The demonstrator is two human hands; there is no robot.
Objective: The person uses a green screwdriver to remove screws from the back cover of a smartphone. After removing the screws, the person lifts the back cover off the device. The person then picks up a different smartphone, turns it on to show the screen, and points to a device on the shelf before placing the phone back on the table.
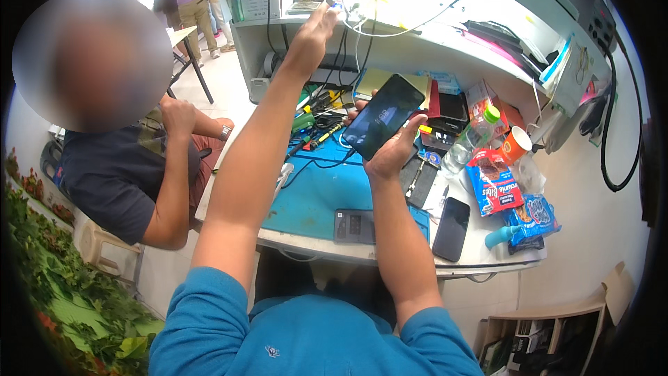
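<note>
My right hand holds a black smartphone above the bench, fingers behind it and thumb along its edge. Its screen is lit dimly. Stretched far forward, my left hand is at the upper shelf, its fingers pressed together. At their tips is a small grey-and-blue piece that looks like a cable plug, too small to be sure. A white cable loops beside it. Below my hands lies a blue work mat, with a grey phone-shaped part at its front edge.
Screwdrivers and other hand tools crowd the mat's back left. To the right are another phone, a clear bottle, an orange cup and snack bags. A person sits close at the left. A shelf edge overhangs the bench.
</note>
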